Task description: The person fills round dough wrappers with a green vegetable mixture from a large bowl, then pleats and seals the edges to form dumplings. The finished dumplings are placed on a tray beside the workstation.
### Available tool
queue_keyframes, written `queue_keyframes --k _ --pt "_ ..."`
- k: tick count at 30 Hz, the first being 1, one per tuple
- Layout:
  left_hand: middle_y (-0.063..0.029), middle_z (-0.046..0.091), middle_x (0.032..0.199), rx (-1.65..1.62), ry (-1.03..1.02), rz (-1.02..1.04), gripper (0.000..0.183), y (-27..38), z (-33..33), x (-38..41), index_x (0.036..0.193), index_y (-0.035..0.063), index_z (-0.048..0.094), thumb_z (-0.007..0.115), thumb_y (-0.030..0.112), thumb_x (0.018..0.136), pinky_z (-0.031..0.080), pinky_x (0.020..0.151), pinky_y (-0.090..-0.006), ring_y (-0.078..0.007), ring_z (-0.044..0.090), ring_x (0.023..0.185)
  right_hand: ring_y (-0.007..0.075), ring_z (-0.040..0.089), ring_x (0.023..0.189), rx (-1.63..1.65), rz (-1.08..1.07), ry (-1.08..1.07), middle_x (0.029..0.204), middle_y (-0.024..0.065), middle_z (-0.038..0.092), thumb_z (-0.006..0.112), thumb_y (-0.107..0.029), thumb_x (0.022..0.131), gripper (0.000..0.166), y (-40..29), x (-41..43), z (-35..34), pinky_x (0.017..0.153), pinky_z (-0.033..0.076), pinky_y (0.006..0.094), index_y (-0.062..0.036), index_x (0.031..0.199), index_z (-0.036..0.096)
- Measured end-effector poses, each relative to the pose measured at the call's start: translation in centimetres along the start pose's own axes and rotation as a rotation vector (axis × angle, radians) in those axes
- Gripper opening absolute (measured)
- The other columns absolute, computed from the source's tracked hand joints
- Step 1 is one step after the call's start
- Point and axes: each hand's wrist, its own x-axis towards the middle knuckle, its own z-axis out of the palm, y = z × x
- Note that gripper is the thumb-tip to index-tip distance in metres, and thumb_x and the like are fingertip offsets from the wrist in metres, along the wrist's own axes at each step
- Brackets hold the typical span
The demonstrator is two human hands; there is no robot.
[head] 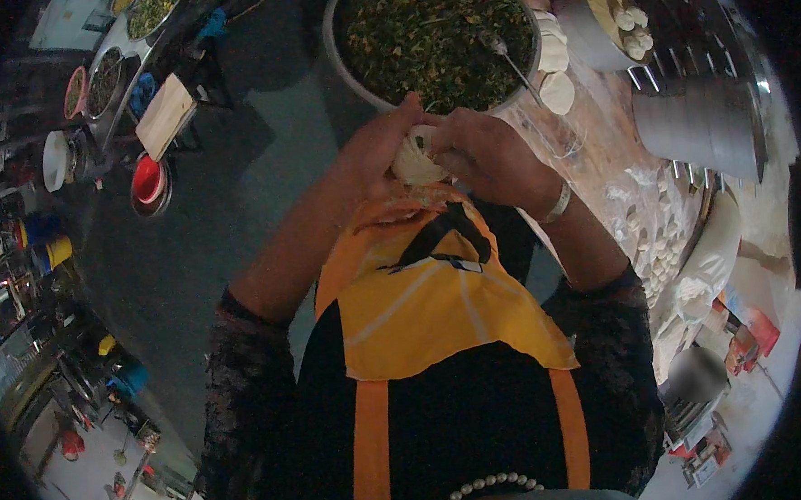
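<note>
A pale, pleated dough bun [413,162] sits between my two hands, in front of the orange apron. A small gap at its top shows dark green filling. My left hand [375,146] cups it from the left, thumb up by the rim. The fingers of my right hand [480,144] pinch the dough edge from the right; their tips are partly hidden. Just beyond the hands is a large metal basin [329,33] of chopped green filling [430,38]. A metal spoon [520,70] rests in that filling, its handle over the rim.
Flat dough wrappers [557,94] lie beside the basin on a floured wooden table [573,166]. Small dough pieces [659,263] spread farther along it. Metal steamers [696,122] stand to the right, one holding shaped buns [632,31]. Leftward are a wooden stool [166,116] and a red bowl [147,180].
</note>
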Motion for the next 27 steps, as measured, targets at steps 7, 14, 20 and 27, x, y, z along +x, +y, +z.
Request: queue_keyframes --k 7,14,20,27 --pt "-0.0097 0.062 0.103 0.190 -0.176 -0.138 0.055 -1.6 -1.7 1.9 0.110 0.0044 0.054 0.033 0.052 0.093 0.051 0.081 -0.0359 -0.0205 0.061 0.094 0.0310 0.059 0.074 -0.120 -0.112 -0.226 0.081 0.0114 0.056 0.064 -0.009 0.074 0.020 -2.3 0.6 -1.8 0.063 0.050 0.0384 -0.0072 0.093 0.055" --pt "-0.0115 0.058 0.113 0.229 -0.244 -0.284 0.056 0.6 1.0 0.9 0.118 0.0057 0.051 0.033 0.052 0.093 0.048 0.088 -0.0370 -0.0230 0.059 0.101 0.0322 0.059 0.075 -0.186 -0.181 -0.293 0.085 0.0118 0.057 0.063 -0.011 0.075 0.022 -1.3 -0.1 -2.3 0.063 0.049 0.0393 -0.0064 0.096 0.055" --pt "-0.0098 0.059 0.110 0.483 -0.177 -0.222 0.058 2.3 4.2 2.6 0.118 0.0048 0.050 0.027 0.052 0.094 0.051 0.078 -0.0379 -0.0235 0.060 0.094 0.0339 0.058 0.078 -0.042 -0.111 -0.108 0.084 0.0133 0.056 0.060 -0.009 0.077 0.015 1.6 -2.6 -4.2 0.067 0.048 0.0407 -0.0062 0.091 0.055" --pt "-0.0081 0.057 0.115 0.110 -0.102 -0.023 0.055 -0.8 3.6 8.6 0.119 0.0081 0.050 0.031 0.052 0.093 0.047 0.066 -0.0351 -0.0234 0.057 0.097 0.0255 0.060 0.074 -0.073 0.377 0.228 0.082 0.0113 0.059 0.060 -0.008 0.079 0.008 9.2 -8.4 -11.7 0.067 0.048 0.0357 -0.0029 0.084 0.059"
